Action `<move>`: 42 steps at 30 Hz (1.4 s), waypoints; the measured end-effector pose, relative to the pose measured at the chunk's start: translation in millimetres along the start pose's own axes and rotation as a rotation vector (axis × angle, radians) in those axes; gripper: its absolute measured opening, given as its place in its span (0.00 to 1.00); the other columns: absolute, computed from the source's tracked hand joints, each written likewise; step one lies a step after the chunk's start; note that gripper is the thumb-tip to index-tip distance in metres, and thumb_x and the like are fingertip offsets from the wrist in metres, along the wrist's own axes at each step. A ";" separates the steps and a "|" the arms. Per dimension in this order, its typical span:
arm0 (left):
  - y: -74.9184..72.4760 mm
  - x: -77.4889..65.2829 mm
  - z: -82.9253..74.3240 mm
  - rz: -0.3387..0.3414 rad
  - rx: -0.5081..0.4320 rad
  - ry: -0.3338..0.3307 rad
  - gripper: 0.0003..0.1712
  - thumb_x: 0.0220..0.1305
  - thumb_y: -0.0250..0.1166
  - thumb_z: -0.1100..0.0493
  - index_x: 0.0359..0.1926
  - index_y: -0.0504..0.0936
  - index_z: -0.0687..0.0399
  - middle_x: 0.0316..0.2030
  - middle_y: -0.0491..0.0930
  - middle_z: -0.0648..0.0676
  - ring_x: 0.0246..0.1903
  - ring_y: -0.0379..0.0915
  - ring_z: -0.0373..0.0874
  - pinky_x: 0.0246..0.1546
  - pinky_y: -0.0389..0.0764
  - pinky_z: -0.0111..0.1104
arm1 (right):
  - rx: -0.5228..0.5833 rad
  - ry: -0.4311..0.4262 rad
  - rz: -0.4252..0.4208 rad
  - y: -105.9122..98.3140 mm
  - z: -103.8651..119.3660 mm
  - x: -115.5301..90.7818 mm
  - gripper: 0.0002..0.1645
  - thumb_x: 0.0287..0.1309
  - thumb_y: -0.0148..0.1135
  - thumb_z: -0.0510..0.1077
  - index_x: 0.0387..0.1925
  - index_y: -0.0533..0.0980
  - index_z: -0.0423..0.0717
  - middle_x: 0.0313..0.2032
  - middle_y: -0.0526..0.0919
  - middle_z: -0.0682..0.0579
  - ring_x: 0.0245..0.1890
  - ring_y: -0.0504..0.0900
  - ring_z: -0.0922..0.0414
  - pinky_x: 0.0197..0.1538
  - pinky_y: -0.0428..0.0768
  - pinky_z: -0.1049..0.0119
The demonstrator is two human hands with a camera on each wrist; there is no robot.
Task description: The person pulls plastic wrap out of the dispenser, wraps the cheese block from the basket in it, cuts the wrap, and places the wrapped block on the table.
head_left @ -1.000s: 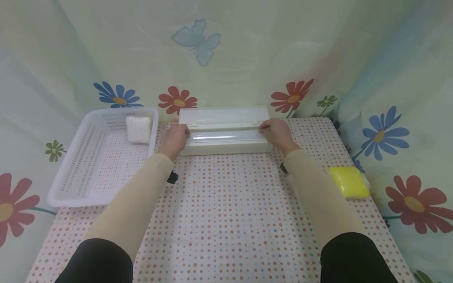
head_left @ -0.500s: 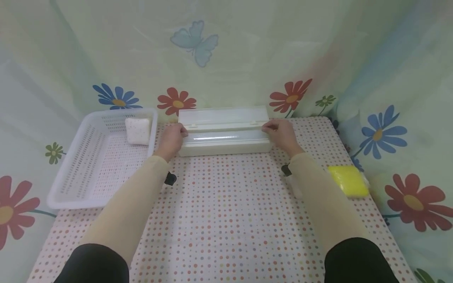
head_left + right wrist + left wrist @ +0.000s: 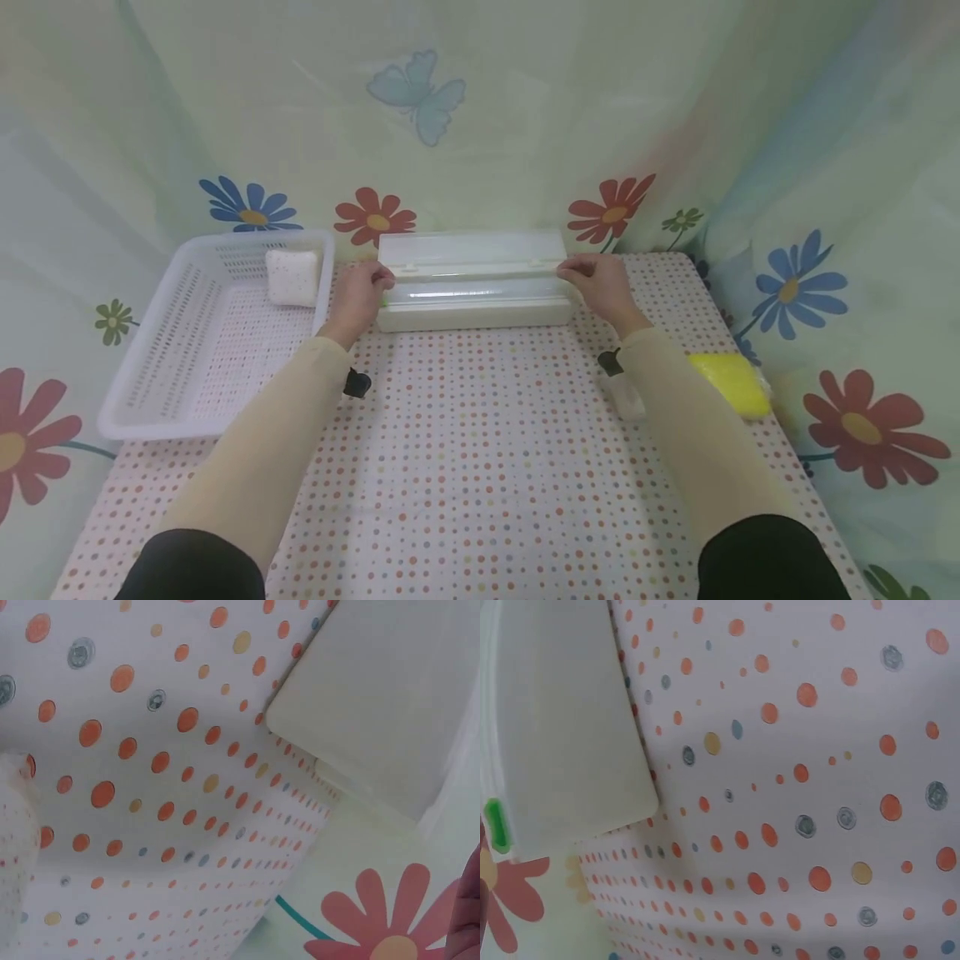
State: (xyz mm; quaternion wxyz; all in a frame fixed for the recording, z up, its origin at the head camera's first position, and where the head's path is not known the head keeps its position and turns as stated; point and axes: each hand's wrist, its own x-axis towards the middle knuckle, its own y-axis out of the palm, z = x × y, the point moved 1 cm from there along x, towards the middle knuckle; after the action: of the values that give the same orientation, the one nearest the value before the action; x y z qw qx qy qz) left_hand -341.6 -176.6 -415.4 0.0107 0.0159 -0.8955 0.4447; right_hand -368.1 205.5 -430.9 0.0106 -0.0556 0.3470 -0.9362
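A long white cling film dispenser stands at the back of the table with its lid raised. Clear, shiny cling film lies across its front part. At the left end, my left hand pinches the edge of the film between thumb and fingers. My right hand pinches the film at the other end. A green piece shows on the dispenser's left end in the left wrist view. Only a sliver of the right hand's fingers enters the right wrist view.
A white perforated basket stands at the left, holding a white speckled block. A yellow wrapped packet lies at the right edge. A pale speckled object sits beside my right forearm. A flowered curtain hangs behind.
Both hands have shifted slightly outward, the left to the left and the right to the right, still pinching the film. The dispenser stays in place.
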 end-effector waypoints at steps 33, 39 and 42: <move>-39.7 20.6 -33.0 -0.114 -0.130 0.121 0.14 0.73 0.63 0.60 0.55 0.83 0.58 0.51 0.86 0.61 0.52 0.84 0.54 0.58 0.83 0.44 | -0.022 -0.014 -0.056 -56.7 39.0 21.8 0.15 0.68 0.66 0.45 0.51 0.84 0.42 0.49 0.87 0.40 0.48 0.82 0.49 0.45 0.79 0.73; -50.2 25.8 -36.7 -0.118 -0.161 0.134 0.14 0.72 0.64 0.59 0.55 0.84 0.58 0.51 0.87 0.61 0.55 0.82 0.54 0.61 0.81 0.46 | -0.021 -0.066 -0.070 -65.6 47.9 24.6 0.15 0.66 0.68 0.46 0.50 0.85 0.42 0.48 0.88 0.41 0.45 0.83 0.51 0.43 0.77 0.80; -56.7 28.2 -39.0 -0.116 -0.169 0.133 0.14 0.72 0.65 0.59 0.55 0.85 0.58 0.51 0.87 0.60 0.57 0.81 0.54 0.63 0.80 0.47 | -0.032 -0.075 -0.075 -70.8 53.5 25.9 0.15 0.65 0.68 0.46 0.49 0.85 0.41 0.47 0.89 0.41 0.42 0.83 0.56 0.42 0.76 0.80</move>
State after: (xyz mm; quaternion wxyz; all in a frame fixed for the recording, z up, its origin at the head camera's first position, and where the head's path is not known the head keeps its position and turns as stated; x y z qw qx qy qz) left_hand -367.4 -180.3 -345.8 0.0972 0.0369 -0.9246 0.3666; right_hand -386.5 223.0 -342.0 -0.0127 -0.1036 0.3588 -0.9276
